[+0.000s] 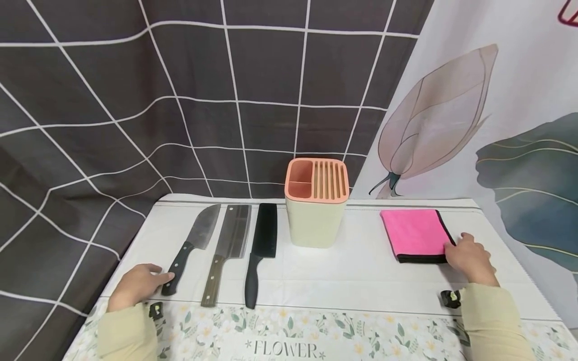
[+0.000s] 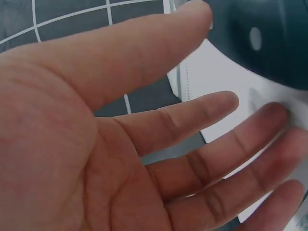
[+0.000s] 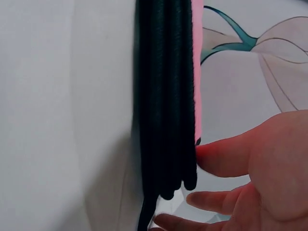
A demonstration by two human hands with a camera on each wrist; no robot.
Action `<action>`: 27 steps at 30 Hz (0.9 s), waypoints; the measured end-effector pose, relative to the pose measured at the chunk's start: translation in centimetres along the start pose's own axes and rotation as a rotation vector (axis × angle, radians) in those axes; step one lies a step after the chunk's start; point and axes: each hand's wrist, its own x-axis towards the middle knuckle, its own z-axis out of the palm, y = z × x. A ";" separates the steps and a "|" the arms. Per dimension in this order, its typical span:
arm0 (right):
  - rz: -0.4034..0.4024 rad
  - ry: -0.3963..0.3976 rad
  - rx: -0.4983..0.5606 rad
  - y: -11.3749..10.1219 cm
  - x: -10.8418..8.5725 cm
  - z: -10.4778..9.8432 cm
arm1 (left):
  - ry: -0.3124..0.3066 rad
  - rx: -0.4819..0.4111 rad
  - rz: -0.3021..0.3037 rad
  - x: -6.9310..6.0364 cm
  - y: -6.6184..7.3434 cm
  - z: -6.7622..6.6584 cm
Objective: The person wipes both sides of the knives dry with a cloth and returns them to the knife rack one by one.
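While fingers are relaxed, left hand (image 1: 137,288) is at black-handled steel knife (image 1: 192,241), left side of table (image 1: 361,283); right hand (image 1: 470,259) touches folded black-edged pink cloth (image 1: 417,234), right side; wood-handled cleaver (image 1: 229,244), all-black knife (image 1: 260,250), cream-orange holder (image 1: 316,218) between.

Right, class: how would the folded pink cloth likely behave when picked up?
The pink cloth is probably floppy, being folded fabric. Its stacked layers could fall open if only the top one is pinched. Lying flat, it seems unlikely to roll or tip.
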 end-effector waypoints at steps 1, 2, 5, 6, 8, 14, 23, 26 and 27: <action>0.005 0.000 -0.004 0.1 0.0 0.0 | -0.001 -0.006 0.000 0.1 0.0 0.1; 0.007 -0.001 -0.006 0.2 0.0 0.0 | -0.002 -0.011 -0.001 0.1 0.1 0.2; -0.005 0.005 -0.015 0.4 0.1 0.0 | -0.001 -0.037 -0.007 0.2 0.2 0.4; -0.017 0.003 -0.020 0.4 0.1 -0.1 | 0.002 -0.046 -0.005 0.2 0.2 0.5; -0.057 0.002 -0.038 0.6 0.2 -0.3 | -0.001 -0.068 0.004 0.3 0.1 0.7; -0.167 0.017 -0.087 1.2 0.2 -0.8 | 0.000 -0.063 0.041 0.6 0.3 1.1; -0.192 0.010 -0.037 1.8 0.4 -0.6 | 0.014 -0.055 0.063 0.9 0.3 1.7; -0.193 0.017 -0.023 1.6 0.5 -0.4 | -0.015 -0.089 0.055 0.9 0.1 1.7; -0.194 0.017 -0.018 1.5 0.5 -0.4 | -0.029 -0.111 0.049 0.8 0.0 1.6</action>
